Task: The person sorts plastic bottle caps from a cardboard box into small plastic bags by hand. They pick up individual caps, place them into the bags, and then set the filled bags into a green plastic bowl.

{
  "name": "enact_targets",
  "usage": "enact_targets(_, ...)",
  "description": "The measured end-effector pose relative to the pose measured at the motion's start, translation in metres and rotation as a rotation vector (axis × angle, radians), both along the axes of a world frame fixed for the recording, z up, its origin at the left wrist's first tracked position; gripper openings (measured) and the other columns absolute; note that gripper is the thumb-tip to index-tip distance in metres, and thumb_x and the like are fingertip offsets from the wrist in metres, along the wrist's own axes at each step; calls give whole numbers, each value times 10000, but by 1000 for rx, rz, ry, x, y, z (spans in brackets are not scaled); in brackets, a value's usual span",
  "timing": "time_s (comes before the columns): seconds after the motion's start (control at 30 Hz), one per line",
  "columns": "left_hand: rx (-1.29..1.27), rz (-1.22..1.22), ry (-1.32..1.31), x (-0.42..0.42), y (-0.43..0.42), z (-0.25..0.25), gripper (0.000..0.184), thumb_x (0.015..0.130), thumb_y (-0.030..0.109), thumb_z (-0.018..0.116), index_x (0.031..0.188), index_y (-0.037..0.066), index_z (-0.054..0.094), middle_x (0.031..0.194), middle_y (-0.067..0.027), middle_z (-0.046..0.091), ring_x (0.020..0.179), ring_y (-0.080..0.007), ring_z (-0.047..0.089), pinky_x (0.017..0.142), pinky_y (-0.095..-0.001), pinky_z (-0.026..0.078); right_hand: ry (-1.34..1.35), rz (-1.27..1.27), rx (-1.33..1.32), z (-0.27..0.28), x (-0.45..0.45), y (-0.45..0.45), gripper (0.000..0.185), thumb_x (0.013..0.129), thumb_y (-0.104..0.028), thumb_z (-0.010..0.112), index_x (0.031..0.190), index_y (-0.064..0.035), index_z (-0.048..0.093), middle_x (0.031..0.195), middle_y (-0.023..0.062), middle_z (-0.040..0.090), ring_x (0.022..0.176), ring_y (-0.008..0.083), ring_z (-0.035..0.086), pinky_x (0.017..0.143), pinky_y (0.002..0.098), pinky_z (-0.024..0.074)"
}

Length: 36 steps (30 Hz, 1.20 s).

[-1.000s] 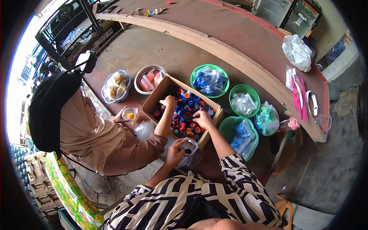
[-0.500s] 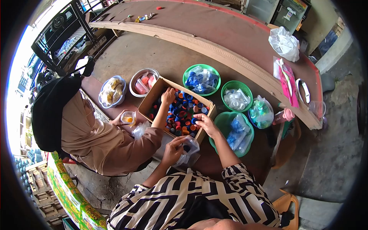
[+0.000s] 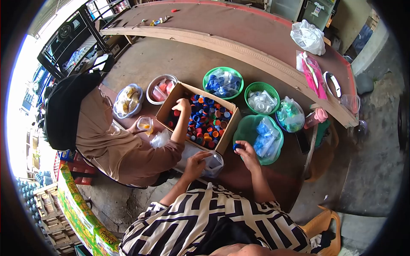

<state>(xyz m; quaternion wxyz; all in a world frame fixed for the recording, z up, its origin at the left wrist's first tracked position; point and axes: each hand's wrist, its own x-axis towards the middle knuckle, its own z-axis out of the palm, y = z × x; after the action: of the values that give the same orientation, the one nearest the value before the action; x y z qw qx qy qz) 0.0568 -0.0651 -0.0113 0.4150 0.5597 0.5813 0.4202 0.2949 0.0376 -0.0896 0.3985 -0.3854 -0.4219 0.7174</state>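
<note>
A dark blue bottle cap (image 3: pixel 236 146) is pinched between the fingertips of my right hand (image 3: pixel 249 157), just off the near right corner of the cardboard box (image 3: pixel 230 133). Loose bottle caps (image 3: pixel 205 117) in blue, orange, red and black fill that box. My left hand (image 3: pixel 195 165) grips the mouth of a clear plastic bag (image 3: pixel 214 164) in front of the box. Whatever lies inside the bag is hard to make out. Beside my right hand is a pale green basin (image 3: pixel 237 133) holding bagged light blue caps.
On my left a co-worker (image 3: pixel 124 149) reaches over the box, holding a clear cup-like bag (image 3: pixel 145 124). Around the box stand a green basket (image 3: pixel 242 81) of blue bags, another green basket (image 3: pixel 277 94), a metal bowl (image 3: pixel 149 96) and a bluish basin (image 3: pixel 116 106). A phone (image 3: pixel 303 141) lies right.
My right hand has drawn back from over the box towards me, carrying the blue cap. My left hand stays at the bag. The co-worker's hand has lifted from the caps.
</note>
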Motion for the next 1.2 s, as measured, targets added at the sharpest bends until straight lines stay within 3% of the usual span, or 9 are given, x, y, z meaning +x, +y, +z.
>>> enact_targets(0.13,16,-21,23,11,-9,3,401,764,-61,478,1132,-16,630,1175,-111,609,794,-110,599,713,-231,465,-31,-40,95,38,-3,-27,259,838,10,636,1082,-23,555,1000,33,568,944,98,562,862,242,480)
enact_targets(0.4,58,-3,39,24,-14,-7,438,768,-53,483,1184,-1,612,1203,-132,590,724,-116,595,668,-242,474,146,87,330,82,-27,-62,299,825,83,582,1093,-20,497,1056,67,571,1000,134,552,904,272,438)
enact_targets(0.53,24,18,16,21,-13,-7,445,768,-47,481,1191,2,609,1203,-133,591,653,-112,585,627,-242,473,-235,285,709,108,-29,-52,193,833,60,553,1003,-26,589,1068,72,612,998,147,576,877,272,448)
enact_targets(0.67,8,15,10,14,-13,-4,445,769,-47,474,1190,1,608,1199,-135,593,651,-103,582,624,-241,474,-203,107,479,84,-39,-21,125,881,-19,558,987,-40,622,1039,67,629,924,128,610,773,271,482)
enact_targets(0.7,14,18,-5,12,-13,-4,446,769,-48,470,1190,2,609,1198,-132,594,646,-100,579,621,-240,473,-366,104,556,81,-40,-6,105,905,-45,551,985,-32,619,1031,71,633,918,133,621,758,263,488)
enact_targets(0.87,6,48,-22,6,-12,-16,427,775,-47,471,1171,3,621,1199,-120,595,616,-87,557,602,-230,460,-334,99,537,15,-93,76,303,872,-57,608,1152,13,515,1132,165,547,1010,246,608,849,341,526)
enact_targets(0.93,23,41,-12,5,-11,-14,414,774,-50,477,1156,2,629,1195,-122,599,606,-83,546,601,-228,458,-635,132,656,-10,-118,114,450,799,-138,682,1180,16,500,1174,202,514,1119,368,522,946,430,453)
enact_targets(1.1,13,5,16,4,-8,-13,417,770,-52,489,1157,15,630,1192,-128,609,686,-103,578,634,-234,464,-1213,52,656,-23,-159,156,609,745,-106,657,1302,-15,428,1279,217,432,1221,383,416,1001,451,389)
enact_targets(1.2,26,-9,22,1,-7,-16,420,767,-53,492,1157,18,630,1189,-136,610,762,-135,606,671,-243,471,-1342,180,726,-24,-161,141,669,733,-78,633,1350,-30,381,1303,214,400,1237,403,392,1011,470,375)
